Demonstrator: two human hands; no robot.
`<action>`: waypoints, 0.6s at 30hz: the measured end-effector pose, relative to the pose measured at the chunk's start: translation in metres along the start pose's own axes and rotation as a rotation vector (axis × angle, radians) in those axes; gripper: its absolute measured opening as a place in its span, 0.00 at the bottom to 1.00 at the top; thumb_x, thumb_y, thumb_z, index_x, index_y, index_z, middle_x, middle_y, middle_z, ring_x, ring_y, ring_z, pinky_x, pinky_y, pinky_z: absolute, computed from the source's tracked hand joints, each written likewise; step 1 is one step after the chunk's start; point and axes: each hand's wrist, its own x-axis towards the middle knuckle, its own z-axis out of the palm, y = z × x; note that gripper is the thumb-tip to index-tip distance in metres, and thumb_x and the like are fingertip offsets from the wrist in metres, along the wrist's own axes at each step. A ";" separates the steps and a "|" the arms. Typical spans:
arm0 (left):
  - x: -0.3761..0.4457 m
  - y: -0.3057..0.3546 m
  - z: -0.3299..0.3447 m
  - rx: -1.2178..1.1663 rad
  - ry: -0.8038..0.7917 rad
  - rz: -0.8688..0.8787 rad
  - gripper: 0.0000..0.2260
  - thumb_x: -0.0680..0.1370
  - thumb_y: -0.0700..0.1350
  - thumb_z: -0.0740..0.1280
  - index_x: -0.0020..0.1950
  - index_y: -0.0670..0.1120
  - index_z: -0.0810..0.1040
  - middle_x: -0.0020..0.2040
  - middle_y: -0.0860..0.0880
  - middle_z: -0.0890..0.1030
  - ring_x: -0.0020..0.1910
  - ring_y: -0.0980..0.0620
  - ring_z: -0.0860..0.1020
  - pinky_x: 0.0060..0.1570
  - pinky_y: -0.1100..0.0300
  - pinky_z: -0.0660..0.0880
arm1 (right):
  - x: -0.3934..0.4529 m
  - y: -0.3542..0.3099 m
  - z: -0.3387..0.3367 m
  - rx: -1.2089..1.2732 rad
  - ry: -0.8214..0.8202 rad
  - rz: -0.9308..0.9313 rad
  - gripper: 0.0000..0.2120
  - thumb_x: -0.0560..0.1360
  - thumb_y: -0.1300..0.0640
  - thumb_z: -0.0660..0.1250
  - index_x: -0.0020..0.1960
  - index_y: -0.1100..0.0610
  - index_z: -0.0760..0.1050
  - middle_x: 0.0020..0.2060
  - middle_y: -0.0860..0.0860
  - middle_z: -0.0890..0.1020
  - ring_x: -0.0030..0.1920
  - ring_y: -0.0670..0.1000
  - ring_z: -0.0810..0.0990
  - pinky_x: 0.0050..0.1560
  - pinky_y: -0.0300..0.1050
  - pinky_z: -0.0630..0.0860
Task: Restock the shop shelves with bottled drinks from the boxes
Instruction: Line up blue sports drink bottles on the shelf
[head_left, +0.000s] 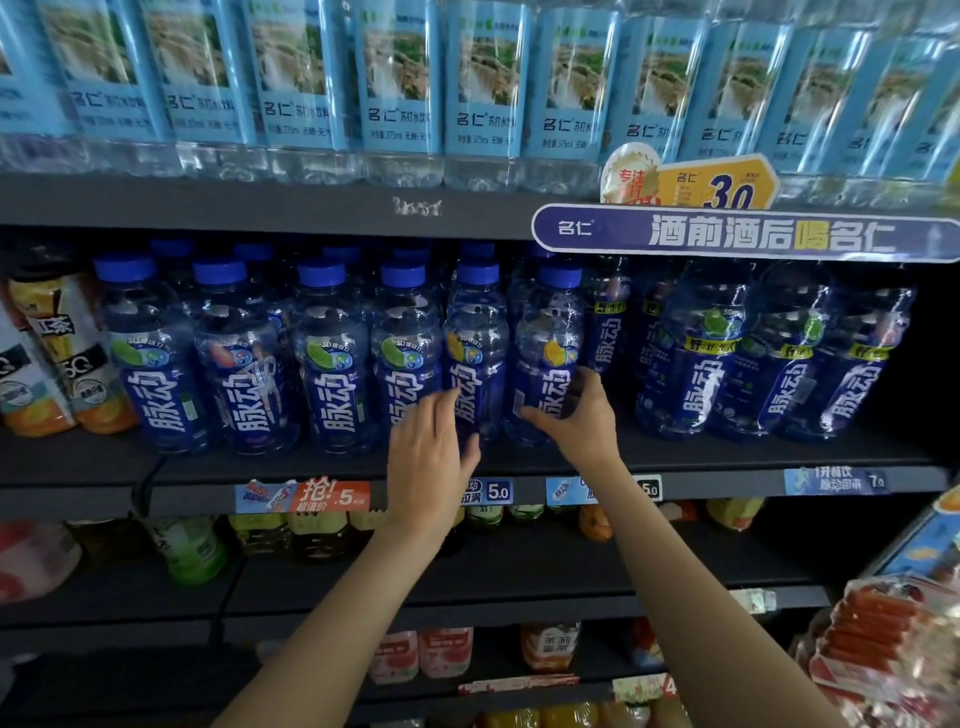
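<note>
Two bare arms reach up to the middle shelf (311, 470), a dark board carrying a row of blue-capped, blue-labelled drink bottles. Above it stands a rank of pale-blue-labelled water bottles (488, 93). The right hand (576, 415) has its grip closed around the lower body of one blue bottle (545, 358) (thumb across the label), which stands upright on the shelf. The left hand (431, 447) lies flat-fingered against the neighbouring bottle (475, 353), its grip open. Price tags (496, 491) line the shelf edge.
</note>
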 end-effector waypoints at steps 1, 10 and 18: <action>-0.002 0.003 0.001 -0.055 -0.060 -0.044 0.24 0.74 0.46 0.69 0.67 0.39 0.69 0.60 0.43 0.75 0.57 0.45 0.77 0.52 0.55 0.76 | 0.000 -0.001 0.003 -0.031 0.033 0.006 0.41 0.65 0.53 0.77 0.70 0.61 0.60 0.63 0.56 0.71 0.63 0.55 0.72 0.60 0.46 0.72; 0.007 0.037 0.008 -0.388 -0.114 -0.347 0.28 0.78 0.45 0.63 0.74 0.39 0.55 0.72 0.42 0.61 0.70 0.46 0.65 0.65 0.57 0.66 | 0.002 -0.004 0.017 -0.101 0.071 0.063 0.37 0.66 0.53 0.76 0.67 0.62 0.60 0.63 0.59 0.71 0.63 0.60 0.70 0.62 0.54 0.70; 0.024 0.048 0.015 -0.546 -0.078 -0.633 0.31 0.76 0.46 0.66 0.74 0.39 0.57 0.67 0.41 0.64 0.67 0.44 0.65 0.65 0.48 0.67 | 0.004 -0.006 0.015 -0.114 0.050 0.105 0.32 0.65 0.51 0.76 0.60 0.59 0.63 0.59 0.57 0.75 0.60 0.59 0.74 0.58 0.60 0.73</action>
